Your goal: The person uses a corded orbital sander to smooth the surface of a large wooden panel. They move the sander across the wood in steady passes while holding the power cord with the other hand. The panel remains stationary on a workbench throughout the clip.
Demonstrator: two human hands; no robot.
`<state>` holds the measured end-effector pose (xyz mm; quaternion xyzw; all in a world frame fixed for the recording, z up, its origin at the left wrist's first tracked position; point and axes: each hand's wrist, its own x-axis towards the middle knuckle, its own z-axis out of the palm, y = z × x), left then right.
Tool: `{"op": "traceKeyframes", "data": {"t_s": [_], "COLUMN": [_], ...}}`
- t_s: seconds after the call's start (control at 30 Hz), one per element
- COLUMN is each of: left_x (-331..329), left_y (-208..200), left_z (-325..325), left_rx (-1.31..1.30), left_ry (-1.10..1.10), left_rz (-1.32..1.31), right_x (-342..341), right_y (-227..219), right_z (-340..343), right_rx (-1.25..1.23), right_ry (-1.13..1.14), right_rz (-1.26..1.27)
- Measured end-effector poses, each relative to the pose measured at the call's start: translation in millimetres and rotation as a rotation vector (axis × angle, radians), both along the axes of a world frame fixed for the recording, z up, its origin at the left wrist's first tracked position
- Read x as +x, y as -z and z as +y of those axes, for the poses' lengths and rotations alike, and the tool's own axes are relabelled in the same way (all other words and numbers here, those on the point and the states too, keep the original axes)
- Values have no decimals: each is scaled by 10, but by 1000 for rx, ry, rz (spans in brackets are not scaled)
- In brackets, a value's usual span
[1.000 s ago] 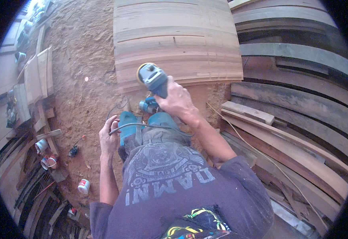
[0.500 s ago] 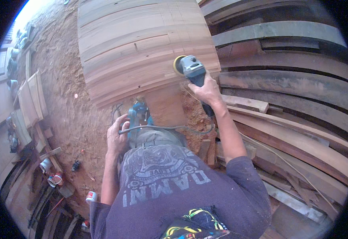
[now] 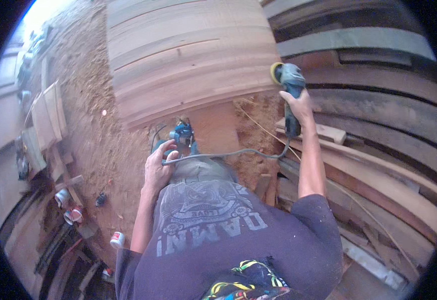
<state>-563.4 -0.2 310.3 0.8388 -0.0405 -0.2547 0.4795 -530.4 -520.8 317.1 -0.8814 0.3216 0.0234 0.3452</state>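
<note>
My right hand (image 3: 301, 107) is wrapped round the body of an angle grinder (image 3: 292, 77) fitted with a yellow-edged disc. The disc is at the right edge of a pale wooden panel (image 3: 178, 75) made of several boards; whether it touches the wood I cannot tell. In front of my waist, my left hand (image 3: 159, 167) holds the grinder's grey power cord (image 3: 243, 151) with curled fingers. The cord sags from there to the grinder's rear end. Just beyond my left hand a blue power tool (image 3: 181, 134) is partly hidden by my fingers.
Long planks (image 3: 368, 102) are stacked along the right side. A thin pale cable (image 3: 358, 200) runs over them. On the left lie sandy ground (image 3: 91, 150), wood offcuts (image 3: 48, 112) and a white container (image 3: 117, 240) near my left elbow.
My right hand has carried the grinder to the right, from the panel's surface to its right edge. My left hand still holds the cord. The view has shifted slightly.
</note>
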Motion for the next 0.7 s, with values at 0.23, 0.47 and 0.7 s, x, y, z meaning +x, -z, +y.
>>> {"op": "traceKeyframes", "data": {"t_s": [0.23,0.47,0.7], "left_x": [-134,-33,-53], "left_y": [192,211,231], "left_z": [855,1502,1636], "left_rx": [-6,12,-19], "left_ry": [-189,-311,-309], "left_rz": [30,-72,-6], "right_x": [-32,399,259], "right_y": [-39,-114,-219], "right_z": [1380,3572,3458], "right_rx": [122,169,99], "right_ry": [-138,-702,-598], "right_rz": [-46,203,207]}}
